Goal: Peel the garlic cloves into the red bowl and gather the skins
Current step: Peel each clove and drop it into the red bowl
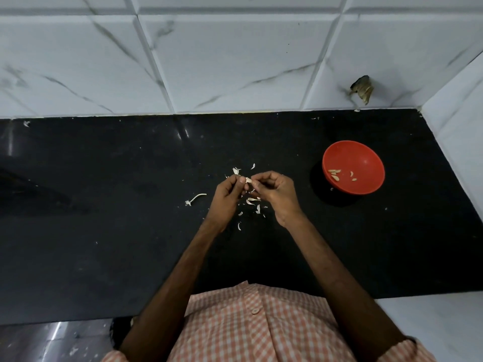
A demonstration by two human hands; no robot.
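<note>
**Step in hand: peeling one clove.** The garlic clove [248, 180] is pinched between the fingertips of both hands, above the middle of the black countertop [104, 231]. The left hand [227, 194] is curled round it from the left. The right hand [277, 190] is curled as well, with thumb and forefinger closed on the clove's right end. Whether skin is coming away under those fingertips cannot be told.

**Advice.** The clove is best held firmly by the left hand while the skin is lifted in strips by the right. The work is best kept over the existing litter so that less has to be gathered afterwards.

**Red bowl** [360, 158]. Set toward the right end of the countertop, well apart from the hands. A few peeled cloves [334, 175] lie in its lower left part. A reach to the right will be needed for each finished clove.

**Skins** [252, 202]. Pale flakes are scattered on the countertop under and around the hands, not yet gathered. Stray specks lie near the back edge.

**Garlic stem** [196, 198]. Lies on the countertop, left of the left hand.

**Surroundings.** A white marbled tile wall [235, 61] is seen behind, with a broken patch [362, 90] above the back right corner. A checked shirt [261, 330] is seen at the front edge.

**Obstructions.** Nothing is seen between the hands and the bowl.
</note>
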